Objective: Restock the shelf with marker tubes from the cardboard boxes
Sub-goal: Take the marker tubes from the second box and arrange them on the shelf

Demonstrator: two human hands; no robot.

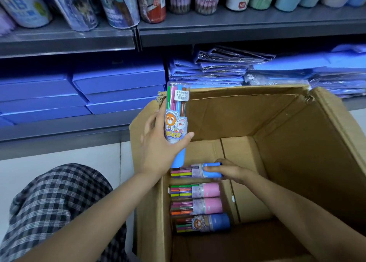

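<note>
An open cardboard box stands on the floor before the shelf. My left hand grips a clear marker tube with a blue cap, held upright above the box's left wall, price label at its top. Down inside the box my right hand grips the blue cap of a second tube lying on its side. Below it lie three more tubes: two pink-capped and one blue-capped.
The grey upper shelf carries upright tubes and pencil cans. The lower shelf holds blue boxes on the left and stacked blue plastic-wrapped packs behind the box. My knee in checked trousers is at the lower left over the white floor.
</note>
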